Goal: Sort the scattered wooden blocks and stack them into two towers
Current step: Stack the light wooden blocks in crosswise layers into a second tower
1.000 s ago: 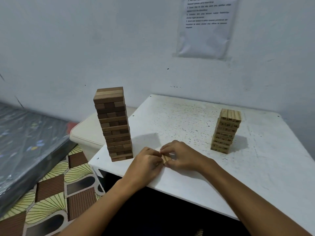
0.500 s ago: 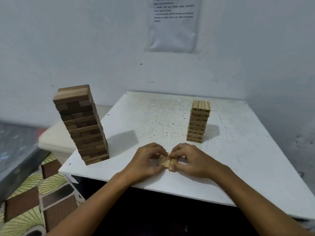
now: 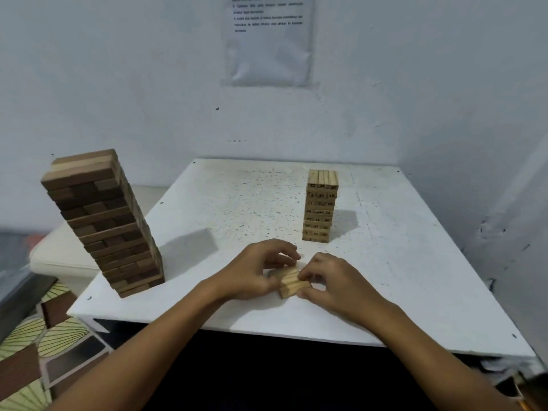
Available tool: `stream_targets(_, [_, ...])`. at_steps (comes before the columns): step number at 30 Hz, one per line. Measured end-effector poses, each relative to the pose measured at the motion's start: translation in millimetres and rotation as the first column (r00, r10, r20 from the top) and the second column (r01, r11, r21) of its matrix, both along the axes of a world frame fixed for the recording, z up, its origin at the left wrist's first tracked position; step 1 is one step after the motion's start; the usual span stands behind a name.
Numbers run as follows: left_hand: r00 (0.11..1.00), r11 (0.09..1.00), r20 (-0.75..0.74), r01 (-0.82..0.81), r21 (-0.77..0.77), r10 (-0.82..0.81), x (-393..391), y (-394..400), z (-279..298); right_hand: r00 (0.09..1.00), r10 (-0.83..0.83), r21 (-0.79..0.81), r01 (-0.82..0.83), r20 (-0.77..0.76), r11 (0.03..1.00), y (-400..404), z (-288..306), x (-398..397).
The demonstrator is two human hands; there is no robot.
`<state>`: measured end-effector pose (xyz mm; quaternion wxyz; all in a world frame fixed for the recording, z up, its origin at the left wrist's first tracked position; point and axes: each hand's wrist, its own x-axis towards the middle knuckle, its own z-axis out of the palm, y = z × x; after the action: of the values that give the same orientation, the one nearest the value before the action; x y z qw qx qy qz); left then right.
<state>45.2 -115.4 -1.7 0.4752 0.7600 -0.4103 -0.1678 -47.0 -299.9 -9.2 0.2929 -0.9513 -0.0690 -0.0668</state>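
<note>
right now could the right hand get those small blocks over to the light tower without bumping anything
Probably yes. The light tower stands just beyond the right hand, with only bare table between. The dark tower is far off to the left. Both hands pinch the small blocks.

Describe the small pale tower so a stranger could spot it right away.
On the white table, look toward the far right, beyond both hands. The pale tower stands there; unlike the taller dark brown tower at the left edge, it is short, light wood, with dark markings.

We have one head-worn wide-angle view, looking forward and down over the white surface (image 3: 385,262) toward the wall (image 3: 118,84), close to it.
</note>
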Motion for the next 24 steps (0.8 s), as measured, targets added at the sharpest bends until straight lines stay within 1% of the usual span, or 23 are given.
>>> stream_targets(3, [0.992, 1.0, -0.127, -0.006, -0.022, 0.003, -1, -5, 1, 0.999, -0.033, -0.002, 0.033, 0.022, 0.999, 5, -3, -3])
stream_targets(5, [0.983, 0.999, -0.184, -0.017, -0.03, 0.011, -2, -8, 0, 0.998, -0.051, -0.015, 0.051, 0.044, 0.999, 9, -4, -4])
stream_targets(7, [0.978, 0.999, -0.21, -0.025, -0.036, 0.017, -1, -10, -1, 0.996, -0.068, -0.027, 0.07, 0.065, 0.997, 13, -5, -6])
stream_targets(10, [0.983, 0.998, -0.183, -0.043, -0.049, 0.033, -3, -10, 1, 0.994, -0.094, -0.014, 0.095, 0.06, 0.995, 15, -7, -7])
stream_targets(12, [0.986, 0.992, -0.139, -0.102, -0.073, 0.091, -4, -8, 1, 0.989, -0.127, 0.092, 0.121, 0.07, 0.988, 16, -9, -7])
stream_targets(14, [0.974, 0.97, -0.153, -0.191, -0.148, 0.168, -4, -6, -3, 0.975, -0.197, 0.264, 0.165, 0.099, 0.95, 16, -10, -4])
stream_targets(15, [0.963, 0.953, -0.183, -0.232, -0.196, 0.197, -5, -5, -6, 0.966, -0.238, 0.358, 0.189, 0.097, 0.914, 17, -9, -3])
stream_targets(17, [0.932, 0.904, -0.269, -0.318, -0.285, 0.243, -10, -6, -13, 0.954, -0.298, 0.544, 0.237, 0.025, 0.805, 21, -8, 0])
stream_targets(20, [0.852, 0.814, -0.45, -0.45, -0.367, 0.268, -22, -14, -16, 0.951, -0.299, 0.779, 0.245, -0.077, 0.577, 31, -9, 6])
stream_targets(22, [0.809, 0.763, -0.527, -0.507, -0.401, 0.26, -31, -20, -16, 0.946, -0.307, 0.869, 0.238, -0.105, 0.435, 39, -10, 10])
stream_targets(24, [0.782, 0.722, -0.567, -0.546, -0.424, 0.259, -39, -27, -13, 0.938, -0.326, 0.908, 0.232, -0.114, 0.348, 46, -9, 11])
